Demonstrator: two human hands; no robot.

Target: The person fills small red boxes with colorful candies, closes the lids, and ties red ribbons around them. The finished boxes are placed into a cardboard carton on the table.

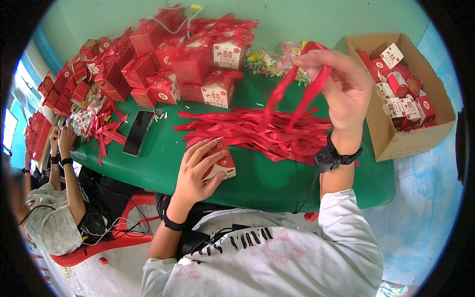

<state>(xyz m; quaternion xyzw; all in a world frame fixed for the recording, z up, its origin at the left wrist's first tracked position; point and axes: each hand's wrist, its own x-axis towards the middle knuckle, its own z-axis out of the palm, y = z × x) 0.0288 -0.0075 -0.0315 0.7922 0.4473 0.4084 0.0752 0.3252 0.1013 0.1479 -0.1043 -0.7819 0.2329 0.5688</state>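
My left hand [198, 171] rests on a small red and white gift box [221, 166] near the front edge of the green table [163, 163], fingers wrapped over its top. My right hand [341, 86] is raised above the table and pinches a red ribbon [284, 96] by its upper end. The ribbon hangs down in two strands into a loose pile of red ribbons [257, 131] spread across the middle of the table.
Finished red boxes [173, 64] are stacked at the back left. A black phone [138, 132] lies left of the ribbons, wrapped candies [269, 59] behind them. A cardboard carton [410, 133] of folded boxes stands at right. Another person [54, 208] sits at left.
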